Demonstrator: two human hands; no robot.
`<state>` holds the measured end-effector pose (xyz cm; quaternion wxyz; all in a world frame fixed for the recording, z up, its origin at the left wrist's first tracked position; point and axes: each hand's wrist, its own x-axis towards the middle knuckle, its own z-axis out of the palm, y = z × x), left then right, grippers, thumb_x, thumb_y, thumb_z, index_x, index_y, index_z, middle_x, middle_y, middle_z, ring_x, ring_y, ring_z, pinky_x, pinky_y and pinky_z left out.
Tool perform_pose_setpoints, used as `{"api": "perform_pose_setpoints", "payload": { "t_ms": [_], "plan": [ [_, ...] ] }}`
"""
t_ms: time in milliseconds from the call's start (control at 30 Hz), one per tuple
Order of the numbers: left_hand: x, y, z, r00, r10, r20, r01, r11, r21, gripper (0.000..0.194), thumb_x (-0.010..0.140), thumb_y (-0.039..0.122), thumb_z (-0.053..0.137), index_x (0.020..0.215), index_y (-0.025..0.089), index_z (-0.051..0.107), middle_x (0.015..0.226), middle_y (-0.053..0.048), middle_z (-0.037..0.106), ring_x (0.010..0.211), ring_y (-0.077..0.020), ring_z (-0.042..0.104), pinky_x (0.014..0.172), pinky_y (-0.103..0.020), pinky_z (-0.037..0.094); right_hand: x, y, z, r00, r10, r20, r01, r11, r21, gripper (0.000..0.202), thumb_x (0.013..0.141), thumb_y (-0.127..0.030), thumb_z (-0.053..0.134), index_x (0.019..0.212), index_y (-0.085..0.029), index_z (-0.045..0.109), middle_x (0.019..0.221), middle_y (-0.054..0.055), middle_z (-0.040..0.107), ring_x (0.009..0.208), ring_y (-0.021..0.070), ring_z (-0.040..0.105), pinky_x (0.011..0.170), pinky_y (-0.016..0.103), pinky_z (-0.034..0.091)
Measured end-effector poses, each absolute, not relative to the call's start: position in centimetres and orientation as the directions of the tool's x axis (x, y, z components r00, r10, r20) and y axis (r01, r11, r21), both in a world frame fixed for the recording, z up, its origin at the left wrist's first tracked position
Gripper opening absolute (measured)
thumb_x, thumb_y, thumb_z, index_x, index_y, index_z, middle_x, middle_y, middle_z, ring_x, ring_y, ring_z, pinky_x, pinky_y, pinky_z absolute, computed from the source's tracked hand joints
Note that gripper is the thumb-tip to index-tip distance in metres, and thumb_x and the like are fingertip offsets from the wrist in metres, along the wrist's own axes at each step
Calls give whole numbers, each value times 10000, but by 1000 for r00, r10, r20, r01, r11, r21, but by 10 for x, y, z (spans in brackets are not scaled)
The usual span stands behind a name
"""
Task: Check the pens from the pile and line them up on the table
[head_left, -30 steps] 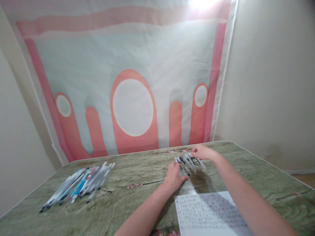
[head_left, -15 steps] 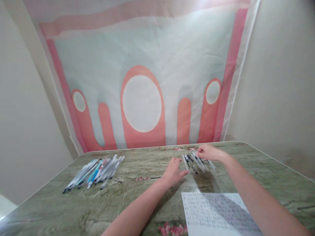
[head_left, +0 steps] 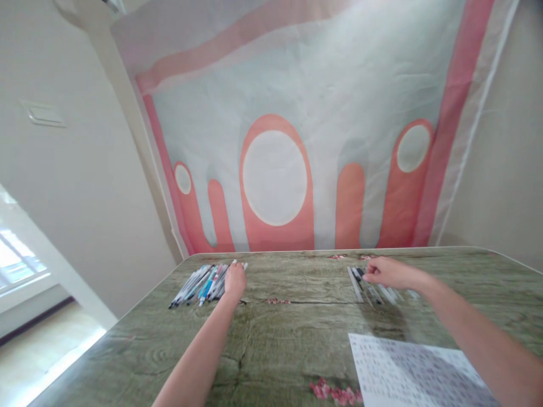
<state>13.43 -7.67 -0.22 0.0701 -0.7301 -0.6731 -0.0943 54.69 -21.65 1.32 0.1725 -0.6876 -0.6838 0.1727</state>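
A larger group of pens, white, teal, blue and pink, lies slanted at the left of the table. My left hand is over the right end of this group, its fingers bent down onto the pens; what they grip is too small to tell. A second row of clear and black pens lies at the right back. My right hand is above that row with fingers pinched together, its fingertips at a black pen. Whether a pen is between them cannot be made out.
A sheet of handwritten paper lies near the front right, partly under my right forearm. The wood-patterned table has printed pink blossoms. Behind it hangs a pink and pale cloth. A window shows at the far left.
My left hand has gone from the right row of pens to the left group. My right hand has shifted left along its row. The view has turned left.
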Motion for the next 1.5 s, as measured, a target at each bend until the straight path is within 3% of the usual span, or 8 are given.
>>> {"api": "perform_pose_setpoints", "payload": {
  "t_ms": [233, 400, 567, 667, 800, 1033, 1167, 1500],
  "plan": [
    [124, -71, -20, 61, 958, 281, 998, -49, -50, 235, 804, 249, 397, 936, 128, 549, 973, -128, 555, 892, -205, 531, 750, -288, 376, 545, -219, 12, -15, 1000, 10, 888, 18, -459, 210, 694, -345, 527, 619, -150, 549, 568, 16, 582, 478, 103, 516, 436, 191, 306],
    [133, -66, -22, 63, 964, 259, 997, -72, 26, 245, 800, 269, 400, 870, 116, 578, 906, -134, 580, 862, -217, 539, 721, -290, 387, 548, -214, 12, 34, 999, 37, 856, -10, -516, 210, 681, -344, 554, 621, -143, 559, 558, 11, 576, 470, 93, 503, 443, 186, 310],
    [190, -84, -14, 257, 938, 234, 822, -339, 457, 203, 792, 241, 403, 852, 122, 556, 770, -67, 582, 751, -141, 539, 688, -238, 387, 545, -206, 11, 112, 972, 204, 812, 29, -583, 232, 715, -356, 509, 659, -139, 569, 606, 19, 597, 533, 99, 522, 478, 184, 344],
    [244, -115, -13, 387, 921, 45, 558, -273, 784, 225, 799, 277, 374, 909, 132, 506, 649, -9, 534, 563, -92, 497, 533, -197, 377, 530, -202, 7, 153, 965, 213, 704, 45, -708, 320, 760, -422, 441, 676, -138, 559, 607, 24, 597, 496, 91, 509, 455, 184, 358],
    [306, -154, -20, 568, 822, -53, 255, -114, 960, 176, 763, 290, 427, 827, 138, 487, 591, 29, 473, 478, -52, 417, 464, -165, 330, 505, -201, 0, 122, 986, 111, 422, 50, -905, 388, 775, -495, 396, 778, -144, 561, 713, 37, 614, 486, 75, 500, 414, 171, 374],
    [347, -175, -25, 615, 773, -152, 70, 139, 988, 280, 706, 389, 507, 810, 129, 488, 638, 18, 487, 453, -30, 390, 417, -158, 274, 501, -199, -9, 114, 984, 138, 326, 95, -940, 357, 719, -484, 486, 768, -143, 581, 608, -5, 563, 489, 69, 468, 425, 163, 360],
    [346, -179, -25, 652, 717, -246, 37, 294, 955, 434, 689, 535, 471, 878, 145, 498, 590, 49, 442, 364, -6, 261, 367, -156, 150, 498, -199, -12, 63, 989, 137, 334, 108, -936, 349, 703, -477, 505, 741, -143, 600, 585, -13, 558, 481, 70, 450, 420, 170, 339],
    [336, -180, -30, 688, 669, -279, -36, 416, 908, 418, 677, 545, 483, 836, 158, 475, 510, 81, 322, 343, 0, 182, 365, -160, 56, 472, -203, -26, 92, 994, 63, 288, 34, -957, 380, 717, -513, 472, 732, -153, 591, 574, -13, 550, 487, 77, 444, 433, 180, 347]
  ]
}}
